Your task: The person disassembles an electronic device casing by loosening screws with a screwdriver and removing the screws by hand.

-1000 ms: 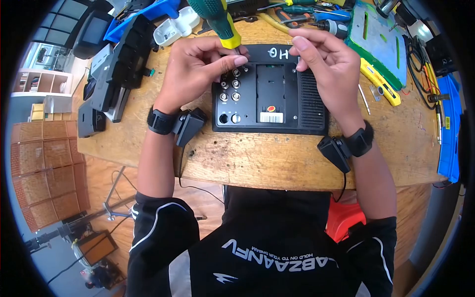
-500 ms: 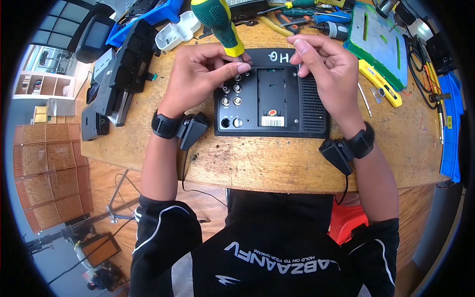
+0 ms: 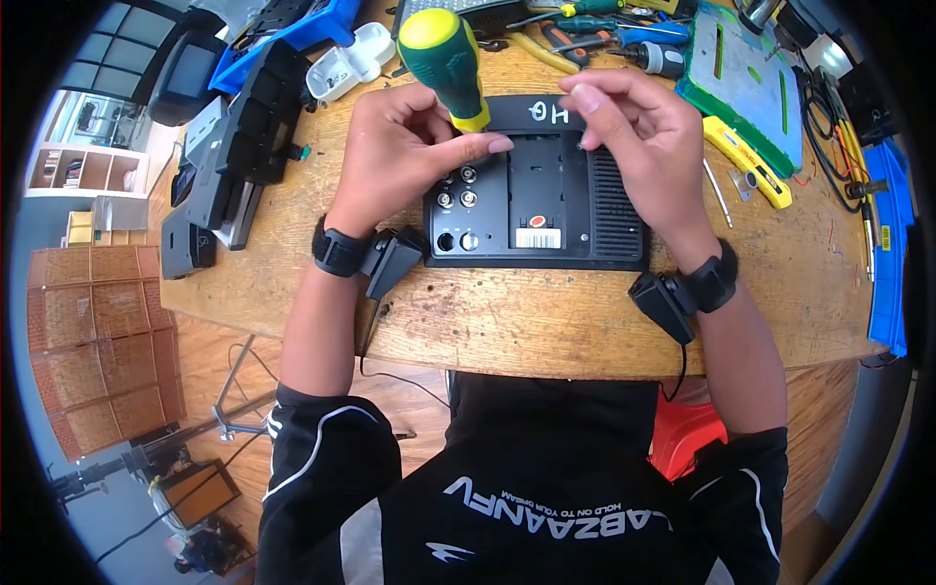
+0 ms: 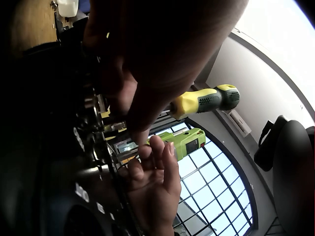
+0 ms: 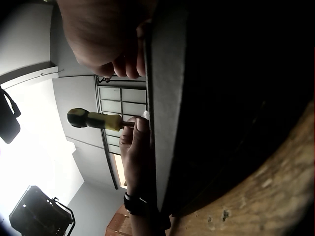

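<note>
A black electronic unit, with round metal connectors, a recessed bay and white hand-drawn letters, lies on the wooden bench. Over its upper left part stands a green-and-yellow screwdriver, handle up and slightly tilted. The left hand pinches the screwdriver's shaft between thumb and fingers, just below the handle; its tip is hidden behind the hand. By the unit's upper right corner, the right hand has its fingers loosely bent, with no object visible in it. The left wrist view shows those fingers half curled.
A yellow cutter knife and a thin metal rod lie right of the unit. Behind are a white tray, pliers and a green-edged board. Black equipment stands on the left, a blue bin at the right edge.
The screwdriver's handle has swung toward the person and slightly right, so its yellow end now shows. The left hand has shifted slightly right with it. The right hand has stayed nearly in place.
</note>
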Available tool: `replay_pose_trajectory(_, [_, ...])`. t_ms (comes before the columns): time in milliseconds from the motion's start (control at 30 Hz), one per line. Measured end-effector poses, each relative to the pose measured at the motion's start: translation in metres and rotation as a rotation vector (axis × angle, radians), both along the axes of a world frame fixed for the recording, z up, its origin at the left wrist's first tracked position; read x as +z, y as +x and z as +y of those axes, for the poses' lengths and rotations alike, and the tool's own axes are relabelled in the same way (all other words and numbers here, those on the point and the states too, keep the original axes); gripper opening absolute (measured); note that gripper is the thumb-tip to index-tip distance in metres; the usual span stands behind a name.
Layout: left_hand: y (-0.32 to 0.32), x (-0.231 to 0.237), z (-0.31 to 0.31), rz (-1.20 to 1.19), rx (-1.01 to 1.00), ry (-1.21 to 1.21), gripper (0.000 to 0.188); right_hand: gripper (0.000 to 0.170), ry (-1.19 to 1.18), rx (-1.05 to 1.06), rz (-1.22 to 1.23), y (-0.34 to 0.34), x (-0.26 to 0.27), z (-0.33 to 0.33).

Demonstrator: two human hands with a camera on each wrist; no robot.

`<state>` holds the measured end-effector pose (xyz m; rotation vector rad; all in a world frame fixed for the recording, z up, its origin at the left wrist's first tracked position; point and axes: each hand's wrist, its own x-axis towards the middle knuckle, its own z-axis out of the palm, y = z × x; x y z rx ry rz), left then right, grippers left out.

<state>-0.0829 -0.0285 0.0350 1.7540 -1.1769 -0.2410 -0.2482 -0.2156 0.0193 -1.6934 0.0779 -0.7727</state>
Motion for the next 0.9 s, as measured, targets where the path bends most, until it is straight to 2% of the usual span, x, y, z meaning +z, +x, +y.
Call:
replay_pose_trajectory(67, [-0.004, 0.003, -0.001, -0.010, 0.016, 0.023, 0.028, 0.022, -0.070, 0.014, 0.004, -0.002, 0.006, 0.002])
replay_pose_trajectory(133, [-0.004, 0.003, -0.001, -0.009, 0.022, 0.008, 0.028, 0.024, -0.365, 0.120, -0.159, -0.002, 0.015, 0.007])
replay_pose_trajectory(167, [-0.003, 0.002, 0.000, -0.008, 0.026, -0.005, 0.028, 0.036, -0.430, 0.179, -0.115, -0.002, 0.019, 0.010])
replay_pose_trajectory(267, [0.001, 0.003, 0.002, 0.016, -0.042, 0.037, 0.027, 0.041, -0.310, 0.278, -0.122, -0.001, 0.015, 0.026])
replay_pose_trajectory(300, [-0.004, 0.016, 0.005, -0.083, -0.062, 0.140, 0.022, 0.045, -0.371, 0.258, -0.113, -0.001, 0.013, 0.024])
replay_pose_trajectory(333, [-0.004, 0.015, 0.006, -0.077, -0.069, 0.143, 0.022, 0.045, -0.366, 0.253, -0.105, -0.001, 0.011, 0.023])
replay_pose_trajectory(400, [-0.002, 0.014, 0.007, 0.101, -0.153, 0.069, 0.017, 0.045, -0.400, 0.253, -0.105, 0.000, 0.012, 0.020])
replay_pose_trajectory(433, [0.000, 0.012, 0.008, 0.091, -0.182, 0.037, 0.014, 0.045, -0.426, 0.253, -0.091, -0.001, 0.013, 0.019])
replay_pose_trajectory(567, [0.001, 0.011, 0.006, 0.075, -0.158, 0.061, 0.016, 0.044, -0.362, 0.247, -0.097, 0.001, 0.011, 0.020])
replay_pose_trajectory(633, [-0.004, 0.007, 0.003, 0.076, -0.033, 0.086, 0.018, 0.043, -0.380, 0.260, -0.130, 0.003, 0.008, 0.016])
replay_pose_trajectory(733, [-0.004, 0.006, 0.004, 0.021, -0.021, 0.088, 0.019, 0.042, -0.372, 0.259, -0.102, 0.000, 0.009, 0.022])
replay_pose_trajectory(867, [-0.007, 0.014, 0.005, 0.043, -0.099, 0.093, 0.020, 0.042, -0.425, 0.212, -0.080, -0.002, 0.010, 0.021])
replay_pose_trajectory(900, [-0.006, 0.013, 0.005, 0.148, -0.130, 0.040, 0.021, 0.042, -0.436, 0.203, -0.078, -0.002, 0.010, 0.020])
